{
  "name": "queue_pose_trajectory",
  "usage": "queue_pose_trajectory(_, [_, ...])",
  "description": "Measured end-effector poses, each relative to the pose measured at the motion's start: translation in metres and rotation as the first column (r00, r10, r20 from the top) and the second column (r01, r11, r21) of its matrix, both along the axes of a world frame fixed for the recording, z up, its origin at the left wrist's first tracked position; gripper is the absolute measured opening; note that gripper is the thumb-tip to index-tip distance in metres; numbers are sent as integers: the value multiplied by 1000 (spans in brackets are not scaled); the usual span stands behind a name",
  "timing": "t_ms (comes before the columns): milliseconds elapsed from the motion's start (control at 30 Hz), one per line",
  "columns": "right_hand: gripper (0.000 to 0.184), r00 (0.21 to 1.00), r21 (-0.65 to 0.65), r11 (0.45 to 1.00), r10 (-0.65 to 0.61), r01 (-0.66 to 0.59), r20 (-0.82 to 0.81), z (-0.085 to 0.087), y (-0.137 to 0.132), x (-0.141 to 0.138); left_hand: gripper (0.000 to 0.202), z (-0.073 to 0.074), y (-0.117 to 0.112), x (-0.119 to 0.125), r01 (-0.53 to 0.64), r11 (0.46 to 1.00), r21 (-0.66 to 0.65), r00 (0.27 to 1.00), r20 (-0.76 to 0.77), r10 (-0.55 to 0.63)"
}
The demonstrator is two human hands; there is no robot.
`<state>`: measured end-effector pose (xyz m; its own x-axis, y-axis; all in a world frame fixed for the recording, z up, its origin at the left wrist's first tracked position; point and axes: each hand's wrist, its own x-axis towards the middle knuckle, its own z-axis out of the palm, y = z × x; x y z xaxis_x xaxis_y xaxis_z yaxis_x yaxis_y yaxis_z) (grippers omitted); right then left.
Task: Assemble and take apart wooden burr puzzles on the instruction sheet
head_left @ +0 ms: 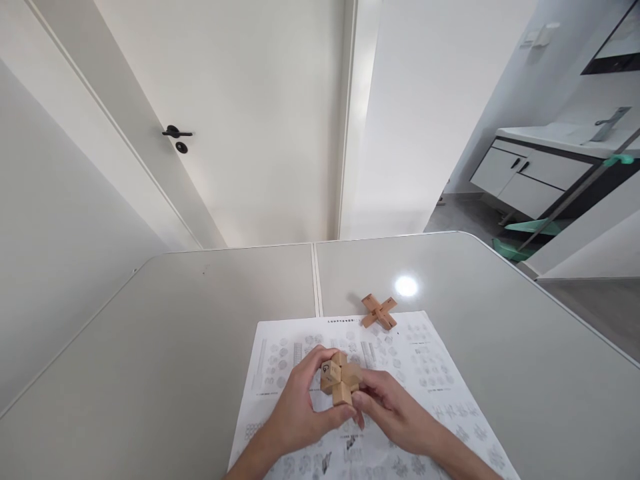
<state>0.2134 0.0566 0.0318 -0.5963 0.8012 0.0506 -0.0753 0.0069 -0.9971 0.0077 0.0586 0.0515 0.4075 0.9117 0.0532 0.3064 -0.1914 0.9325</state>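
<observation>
Between my two hands, above the printed sheet (440,360), is a light wooden burr puzzle (342,379) made of interlocking blocks, with a dark mark on one block end. My left hand (305,400) grips it from the left, thumb along the near side and fingers behind. On the right side, the thumb and fingers of my right hand (387,407) close on one of its blocks, which looks slightly blurred. A second wooden piece, a flat reddish-brown cross (379,311), lies past the hands at the sheet's far edge.
The grey table (200,347) has a pale seam (316,280) down its middle and a bright light reflection at the far right. Beyond stand a white door (260,120) with a black handle (177,132) and, at right, a sink cabinet (535,170).
</observation>
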Motion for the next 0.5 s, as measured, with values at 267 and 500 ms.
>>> queue_pose_trajectory(267, [48, 996, -20, 997, 78, -79, -46, -2, -3, 2, 52, -2, -2, -2, 16, 999, 31, 999, 27, -17])
queue_pose_trajectory(500, [48, 943, -203, 940, 222, -274, -247, -1, 5, 7, 59, 0, 1, -4, 126, 992, 13, 985, 115, -126])
